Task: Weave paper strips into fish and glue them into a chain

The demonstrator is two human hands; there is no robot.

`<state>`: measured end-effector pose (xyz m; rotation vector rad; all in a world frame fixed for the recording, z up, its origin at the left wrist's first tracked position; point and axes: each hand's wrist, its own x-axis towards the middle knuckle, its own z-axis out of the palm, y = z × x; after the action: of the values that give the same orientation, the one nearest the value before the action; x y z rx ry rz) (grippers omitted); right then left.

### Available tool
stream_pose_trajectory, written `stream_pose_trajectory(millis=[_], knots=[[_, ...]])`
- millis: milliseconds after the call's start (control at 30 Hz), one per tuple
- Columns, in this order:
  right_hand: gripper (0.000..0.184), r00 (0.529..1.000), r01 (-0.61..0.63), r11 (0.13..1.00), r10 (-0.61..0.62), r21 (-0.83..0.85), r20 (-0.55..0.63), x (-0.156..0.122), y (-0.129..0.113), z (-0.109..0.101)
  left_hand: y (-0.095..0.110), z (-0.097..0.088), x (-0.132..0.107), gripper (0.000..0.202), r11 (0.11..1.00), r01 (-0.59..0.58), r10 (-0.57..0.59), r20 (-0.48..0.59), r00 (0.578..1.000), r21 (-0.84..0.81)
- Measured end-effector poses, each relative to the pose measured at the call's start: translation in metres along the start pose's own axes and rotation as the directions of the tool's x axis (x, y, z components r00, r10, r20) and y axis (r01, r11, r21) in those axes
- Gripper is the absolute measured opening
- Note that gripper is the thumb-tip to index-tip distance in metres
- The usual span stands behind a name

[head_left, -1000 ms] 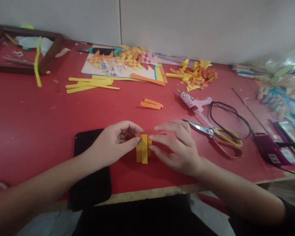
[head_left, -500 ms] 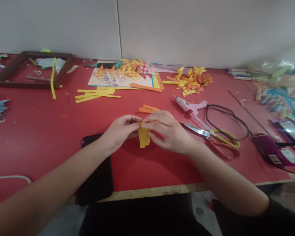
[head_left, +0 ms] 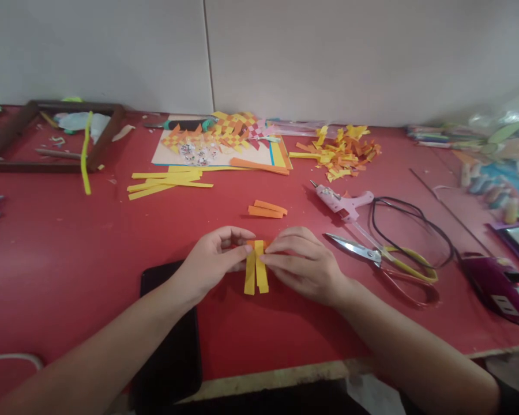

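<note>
Between my two hands is a small piece of paper strips, yellow ones hanging down with a bit of orange at their top. My left hand pinches its left side with thumb and fingers. On the other side, the fingers of my right hand close on the upper right edge, by the orange strip. Just beyond my hands lie a few orange paper strips. Scissors rest open to the right of my right hand, and a black phone-like slab lies under my left forearm.
A pink glue gun with a black cord lies at right. Farther back are loose yellow strips, woven paper pieces on sheets, and a heap of paper scraps. A brown frame stands back left; a purple device sits far right.
The yellow strips have spread from one overlapped bundle into two separated tails. My right hand has shifted slightly away from the left, and the whole view has tilted upward a little.
</note>
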<state>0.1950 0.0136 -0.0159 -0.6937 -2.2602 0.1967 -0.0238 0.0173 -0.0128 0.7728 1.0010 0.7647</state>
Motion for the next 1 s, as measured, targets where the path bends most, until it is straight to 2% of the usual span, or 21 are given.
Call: stream_pose_trajectory(millis=[267, 467, 667, 1000], knots=[[0.015, 0.999, -0.022, 0.999, 0.023, 0.034, -0.035, 0.0018, -0.0030, 0.0003, -0.0022, 0.0001, -0.0046, 0.028, 0.995, -0.014, 0.015, -0.001, 1.000, 0.100], [0.021, 1.000, 0.009, 1.000, -0.009, -0.003, 0.013, 0.0013, -0.0030, -0.0027, -0.0034, 0.0003, -0.0059, 0.027, 0.996, -0.006, 0.006, 0.004, 1.000, 0.094], [0.018, 0.995, -0.075, 0.992, 0.081, 0.102, -0.052, 0.0007, -0.0039, -0.0007, -0.0023, 0.0032, -0.0079, 0.032, 0.995, 0.013, -0.012, -0.007, 1.000, 0.100], [0.015, 0.988, -0.130, 0.962, 0.145, 0.239, -0.047, 0.0010, -0.0025, 0.0036, 0.0017, 0.0057, -0.0092, 0.030, 0.992, -0.021, 0.021, 0.003, 1.000, 0.125]])
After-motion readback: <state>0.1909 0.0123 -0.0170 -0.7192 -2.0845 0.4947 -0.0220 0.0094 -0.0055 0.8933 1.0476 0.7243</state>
